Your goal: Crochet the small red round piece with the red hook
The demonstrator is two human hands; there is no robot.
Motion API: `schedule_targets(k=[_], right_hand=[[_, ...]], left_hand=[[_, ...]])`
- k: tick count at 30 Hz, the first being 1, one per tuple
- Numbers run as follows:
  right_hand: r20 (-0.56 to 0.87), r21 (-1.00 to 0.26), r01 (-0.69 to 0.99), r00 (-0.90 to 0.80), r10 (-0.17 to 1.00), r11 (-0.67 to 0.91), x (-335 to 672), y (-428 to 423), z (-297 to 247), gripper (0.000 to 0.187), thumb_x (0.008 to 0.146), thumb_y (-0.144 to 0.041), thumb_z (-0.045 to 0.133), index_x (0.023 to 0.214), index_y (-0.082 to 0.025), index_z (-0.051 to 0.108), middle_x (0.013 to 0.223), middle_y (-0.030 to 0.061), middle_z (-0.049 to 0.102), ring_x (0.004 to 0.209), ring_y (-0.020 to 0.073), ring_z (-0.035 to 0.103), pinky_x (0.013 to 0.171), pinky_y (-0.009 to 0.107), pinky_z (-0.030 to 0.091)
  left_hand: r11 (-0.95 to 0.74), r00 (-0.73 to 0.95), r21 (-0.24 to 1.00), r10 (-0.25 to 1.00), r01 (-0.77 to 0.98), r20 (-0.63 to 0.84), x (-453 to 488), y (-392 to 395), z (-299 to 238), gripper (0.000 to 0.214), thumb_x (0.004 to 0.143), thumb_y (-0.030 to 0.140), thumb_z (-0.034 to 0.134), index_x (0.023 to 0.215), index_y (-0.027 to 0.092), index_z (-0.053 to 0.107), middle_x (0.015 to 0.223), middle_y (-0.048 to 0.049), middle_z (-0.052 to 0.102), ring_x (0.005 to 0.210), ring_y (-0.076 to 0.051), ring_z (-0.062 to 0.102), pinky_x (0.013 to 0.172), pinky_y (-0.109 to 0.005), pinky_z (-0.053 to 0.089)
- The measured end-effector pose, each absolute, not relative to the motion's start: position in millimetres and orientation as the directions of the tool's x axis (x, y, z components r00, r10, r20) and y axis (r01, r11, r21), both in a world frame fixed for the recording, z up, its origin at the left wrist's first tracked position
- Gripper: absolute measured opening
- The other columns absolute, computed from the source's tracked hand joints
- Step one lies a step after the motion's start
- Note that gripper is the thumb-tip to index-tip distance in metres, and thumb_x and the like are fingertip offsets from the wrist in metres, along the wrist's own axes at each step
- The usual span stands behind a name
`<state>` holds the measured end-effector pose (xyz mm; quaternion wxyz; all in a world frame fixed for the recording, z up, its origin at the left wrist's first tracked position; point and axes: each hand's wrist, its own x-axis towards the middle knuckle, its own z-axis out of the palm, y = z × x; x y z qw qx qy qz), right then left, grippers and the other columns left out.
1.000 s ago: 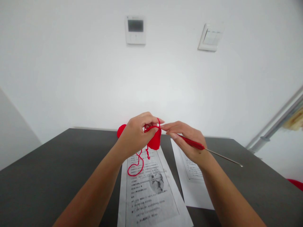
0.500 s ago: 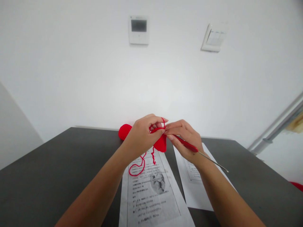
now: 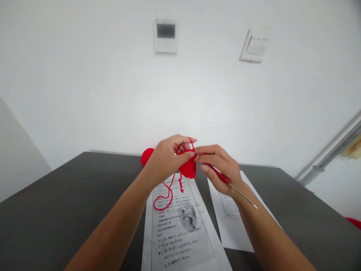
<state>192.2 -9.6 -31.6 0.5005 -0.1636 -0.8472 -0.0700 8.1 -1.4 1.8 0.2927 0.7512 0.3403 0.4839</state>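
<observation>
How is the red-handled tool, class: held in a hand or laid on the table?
Held: the right hand grips the red-handled tool, its metal end jutting back over the forearm.

A dark worktop [image 3: 70,210] stands before a white wall [image 3: 113,82] bearing a small screen panel [image 3: 166,36] and a light switch [image 3: 255,46]; a grey pole [image 3: 317,169] slants rightward.

At lower left, a bare, tapering left forearm [image 3: 121,216] narrows to a bare left hand [image 3: 169,152]; at lower right, a bare right forearm [image 3: 262,218] meets a bare right hand [image 3: 224,165]. The fingernails [image 3: 203,168] seem short and plain, though blurred.
</observation>
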Motion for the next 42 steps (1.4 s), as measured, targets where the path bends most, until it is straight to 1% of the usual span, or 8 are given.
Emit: schedule_targets(k=[8, 17, 24, 28, 31, 36, 39, 42], right_hand=[[0.876, -0.007, 0.38, -0.444, 0.189, 0.925, 193.5, -7.1, -35.2, 0.022, 0.09, -0.016, 0.048, 0.107, -0.021, 0.061, 0.11, 0.0112, 0.061, 0.101, 0.0202, 0.062, 0.082, 0.035, 0.054], [0.889, 0.071, 0.384, -0.443, 0.116, 0.921, 192.5, -6.1, -34.0, 0.021, 0.09, -0.016, 0.048, 0.107, -0.02, 0.061, 0.112, 0.0127, 0.061, 0.105, 0.022, 0.061, 0.085, 0.039, 0.055], [0.899, 0.148, 0.361, -0.438, 0.027, 0.921, 192.5, -3.0, -33.7, 0.023, 0.091, -0.022, 0.048, 0.11, -0.022, 0.061, 0.113, 0.0123, 0.062, 0.108, 0.0245, 0.061, 0.085, 0.043, 0.055], [0.897, 0.203, 0.396, -0.441, -0.009, 0.896, 191.5, -1.0, -34.9, 0.027, 0.09, -0.02, 0.05, 0.115, -0.023, 0.058, 0.114, 0.0127, 0.061, 0.111, 0.0257, 0.059, 0.086, 0.044, 0.055], [0.906, 0.204, 0.421, -0.424, -0.007, 0.884, 190.5, 0.0, -36.4, 0.029, 0.089, -0.019, 0.051, 0.116, -0.023, 0.058, 0.115, 0.013, 0.06, 0.113, 0.0263, 0.058, 0.087, 0.045, 0.054], [0.917, 0.197, 0.427, -0.398, -0.013, 0.883, 188.7, 1.5, -38.3, 0.033, 0.087, -0.015, 0.052, 0.119, -0.022, 0.056, 0.116, 0.014, 0.059, 0.113, 0.0274, 0.057, 0.087, 0.046, 0.054], [0.928, 0.165, 0.447, -0.372, 0.015, 0.879, 187.6, 1.0, -39.2, 0.034, 0.087, -0.015, 0.051, 0.12, -0.024, 0.056, 0.116, 0.0127, 0.059, 0.112, 0.0265, 0.057, 0.088, 0.046, 0.054], [0.939, 0.113, 0.476, -0.338, 0.063, 0.872, 186.6, -0.6, -40.1, 0.033, 0.087, -0.014, 0.051, 0.118, -0.023, 0.058, 0.117, 0.0128, 0.059, 0.111, 0.0257, 0.058, 0.089, 0.045, 0.054]], left_hand=[[-0.522, 0.284, 0.843, 0.834, 0.131, 0.472, 9.9, -1.0, 1.6, 0.033, 0.072, 0.025, 0.064, 0.103, 0.013, 0.066, 0.088, -0.0072, 0.067, 0.079, -0.016, 0.059, 0.069, -0.028, 0.049], [-0.454, 0.27, 0.889, 0.866, 0.068, 0.422, 10.9, -2.9, 4.5, 0.039, 0.07, 0.025, 0.068, 0.107, 0.012, 0.065, 0.079, -0.0046, 0.065, 0.071, -0.014, 0.059, 0.066, -0.028, 0.049], [-0.278, 0.387, 0.952, 0.87, -0.128, 0.306, 6.7, -0.1, 3.8, 0.046, 0.067, 0.027, 0.074, 0.11, 0.013, 0.065, 0.087, -0.0081, 0.07, 0.079, -0.018, 0.065, 0.072, -0.032, 0.051], [-0.212, 0.415, 0.954, 0.864, -0.213, 0.285, 5.8, 2.9, 2.3, 0.043, 0.065, 0.025, 0.076, 0.105, 0.013, 0.068, 0.093, -0.0098, 0.072, 0.086, -0.02, 0.066, 0.078, -0.034, 0.051], [-0.198, 0.411, 0.948, 0.865, -0.249, 0.288, 6.7, 3.9, 1.4, 0.038, 0.065, 0.024, 0.075, 0.101, 0.012, 0.069, 0.093, -0.0095, 0.072, 0.091, -0.021, 0.065, 0.083, -0.035, 0.05], [-0.2, 0.407, 0.945, 0.865, -0.257, 0.294, 8.8, 3.5, 1.3, 0.032, 0.069, 0.025, 0.073, 0.098, 0.013, 0.069, 0.092, -0.0083, 0.072, 0.091, -0.02, 0.065, 0.087, -0.035, 0.049], [-0.223, 0.406, 0.943, 0.86, -0.246, 0.309, 10.0, 2.5, 1.5, 0.03, 0.071, 0.026, 0.072, 0.098, 0.013, 0.069, 0.092, -0.0079, 0.071, 0.09, -0.019, 0.065, 0.087, -0.035, 0.049], [-0.262, 0.374, 0.941, 0.868, -0.213, 0.327, 11.3, 1.1, 1.3, 0.034, 0.069, 0.027, 0.072, 0.101, 0.013, 0.069, 0.095, -0.0092, 0.07, 0.091, -0.021, 0.065, 0.087, -0.038, 0.05]])
